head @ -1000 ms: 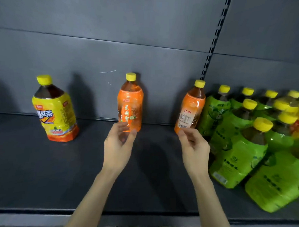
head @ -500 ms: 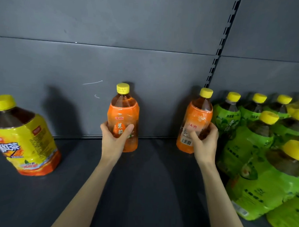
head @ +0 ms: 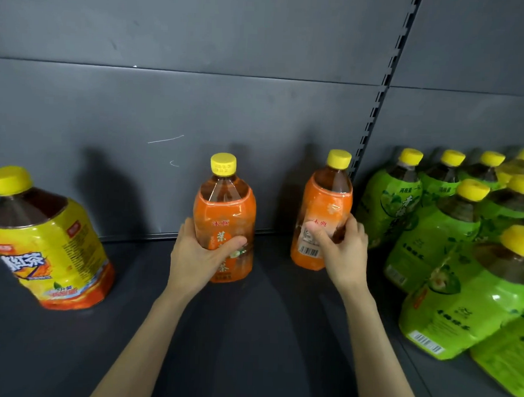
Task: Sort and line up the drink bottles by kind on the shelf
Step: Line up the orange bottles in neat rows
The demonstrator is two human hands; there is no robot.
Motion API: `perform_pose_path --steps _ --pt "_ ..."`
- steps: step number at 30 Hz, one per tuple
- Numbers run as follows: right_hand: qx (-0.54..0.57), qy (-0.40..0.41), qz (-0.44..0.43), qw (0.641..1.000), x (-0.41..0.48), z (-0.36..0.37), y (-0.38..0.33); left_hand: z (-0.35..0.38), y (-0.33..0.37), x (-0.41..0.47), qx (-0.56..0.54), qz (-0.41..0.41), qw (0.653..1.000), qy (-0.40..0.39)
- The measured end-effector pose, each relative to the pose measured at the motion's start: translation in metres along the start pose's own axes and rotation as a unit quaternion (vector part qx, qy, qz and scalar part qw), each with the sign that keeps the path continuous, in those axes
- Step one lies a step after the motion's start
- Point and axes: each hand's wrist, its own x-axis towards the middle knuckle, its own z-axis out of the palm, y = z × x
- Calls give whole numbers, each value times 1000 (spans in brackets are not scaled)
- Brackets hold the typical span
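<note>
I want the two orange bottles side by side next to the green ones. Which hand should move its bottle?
Probably the left hand. Its orange-labelled plastic tea bottle stands apart in mid-shelf, while the right hand already holds the other orange-labelled bottle beside the green-labelled bottles.

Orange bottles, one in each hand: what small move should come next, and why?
Probably slide the left orange bottle rightward until it stands beside the right orange bottle. The left hand and right hand each grip one, a gap of bare shelf separates them, and the green bottles already cluster right.
</note>
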Motion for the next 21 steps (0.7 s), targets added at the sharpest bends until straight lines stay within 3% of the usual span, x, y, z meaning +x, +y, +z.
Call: perform_pose_path --steps 6,11,15,21 --pt "55 -34 3 998 -56 10 -14 -17 -4 -38 -9 1 999 -34" --pt "136 -134 20 981 -81 10 -27 -30 -9 -61 -65 11 996 -66" --pt "207 -169 35 963 -94 6 -38 -36 -10 -76 -120 17 989 -88" --pt "278 -134 28 951 -127 -3 -44 -34 0 -97 -183 22 981 -68"
